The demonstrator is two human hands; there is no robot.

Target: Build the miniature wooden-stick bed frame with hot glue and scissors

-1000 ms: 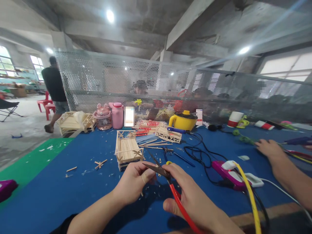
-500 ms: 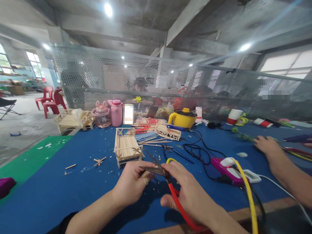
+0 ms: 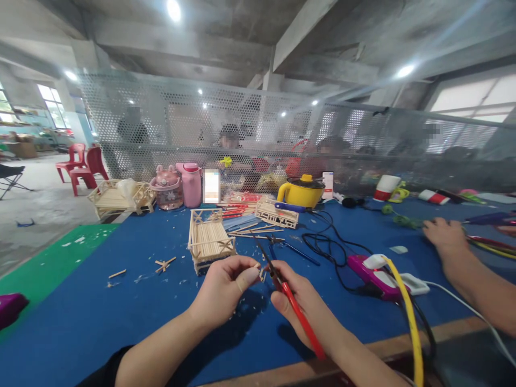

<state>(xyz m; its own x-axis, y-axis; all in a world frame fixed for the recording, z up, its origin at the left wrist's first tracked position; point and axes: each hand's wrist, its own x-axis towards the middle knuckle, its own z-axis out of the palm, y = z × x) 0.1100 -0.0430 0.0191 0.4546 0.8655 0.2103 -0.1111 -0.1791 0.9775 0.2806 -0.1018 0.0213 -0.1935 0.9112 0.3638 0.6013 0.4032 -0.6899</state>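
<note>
A small wooden piece, pale and made of short stick bits, sits pinched at the tips of the left hand, whose fingers are curled narrowly around it just above the blue table. Right beside it, touching or nearly so, are the dark blades of the red-handled scissors. The right hand grips these scissors, its fingers wrapped around the red handles, with the blades pointing up and away from the person; the blades look nearly shut, though I cannot tell for sure.

Wood chips and crumbs lie scattered on the table below and to the left of both hands. Just beyond the hands stands a small stick-built bed frame, and near it to the left lies a little wooden cross. Behind the frame are loose sticks and a second stick model. To the right of the hands a purple glue gun rests on the table with a yellow cable arching over it and black cords coiled nearby.

Farther back stand a yellow pot, a pink bottle and a pink cup, all close to a perforated metal screen. At the far left corner sits another wooden model. On the right, a co-worker's hand rests flat on the table, well apart from the person's own hands.
</note>
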